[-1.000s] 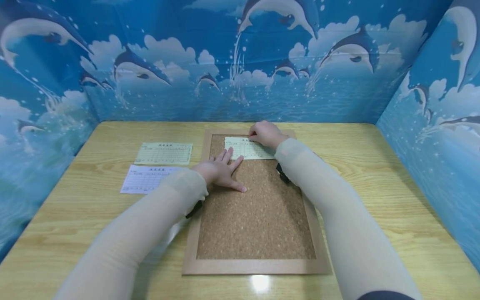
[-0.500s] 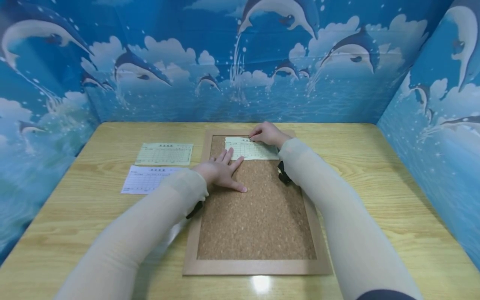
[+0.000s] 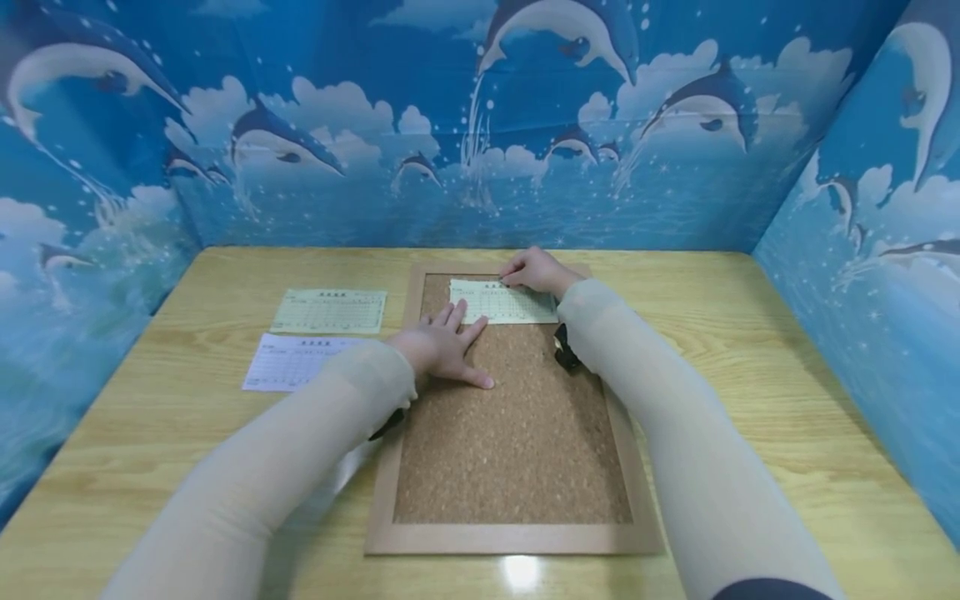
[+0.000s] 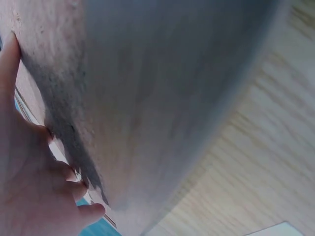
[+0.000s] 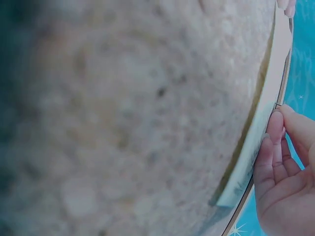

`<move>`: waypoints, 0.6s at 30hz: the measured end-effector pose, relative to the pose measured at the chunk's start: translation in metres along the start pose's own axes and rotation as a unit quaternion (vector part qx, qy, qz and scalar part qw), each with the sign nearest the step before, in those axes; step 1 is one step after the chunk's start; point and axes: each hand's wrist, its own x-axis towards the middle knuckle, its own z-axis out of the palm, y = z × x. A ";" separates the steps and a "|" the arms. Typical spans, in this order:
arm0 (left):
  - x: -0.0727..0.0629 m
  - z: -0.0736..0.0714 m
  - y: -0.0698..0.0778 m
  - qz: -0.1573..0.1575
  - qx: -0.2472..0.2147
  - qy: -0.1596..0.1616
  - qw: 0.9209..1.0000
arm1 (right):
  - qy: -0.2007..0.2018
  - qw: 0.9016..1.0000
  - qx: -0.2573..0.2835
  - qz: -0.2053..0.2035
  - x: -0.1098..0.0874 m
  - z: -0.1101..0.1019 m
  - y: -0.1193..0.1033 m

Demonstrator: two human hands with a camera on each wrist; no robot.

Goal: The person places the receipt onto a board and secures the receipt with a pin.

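Observation:
A framed cork board (image 3: 517,433) lies on the table, with a pale green printed paper slip (image 3: 510,307) near its far edge. My left hand (image 3: 446,346) is spread flat on the board, its fingertips at the slip's lower left corner. In the left wrist view, the left hand (image 4: 39,167) shows straight fingers along the cork. My right hand (image 3: 536,271) is over the slip's top edge, thumb and forefinger together. The right wrist view shows this right hand (image 5: 290,182) pinching a thin dark pin (image 5: 278,104) at the slip; its head is hidden by the fingers.
Left of the board, another green slip (image 3: 328,312) lies above a white slip (image 3: 288,362), which my left sleeve (image 3: 300,442) partly covers. A blue dolphin-print curtain (image 3: 480,167) encloses the wooden table (image 3: 750,350) at the back and sides.
My right hand has shifted very slightly to the right, uncovering a little more of the slip. The left hand stays in place on the board.

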 end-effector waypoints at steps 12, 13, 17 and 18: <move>0.001 0.001 0.000 0.002 -0.003 0.001 1.000 | 0.006 1.000 -0.009 0.006 0.001 0.003 0.001; 0.002 0.001 -0.001 0.002 -0.003 0.000 1.000 | 0.007 1.000 -0.010 0.005 0.001 0.003 0.001; 0.005 0.003 -0.003 0.004 -0.002 -0.001 1.000 | 0.011 1.000 -0.016 0.000 0.001 0.004 0.001; 0.006 0.003 -0.004 0.004 -0.003 -0.001 1.000 | 0.011 1.000 -0.018 -0.001 0.001 0.004 0.001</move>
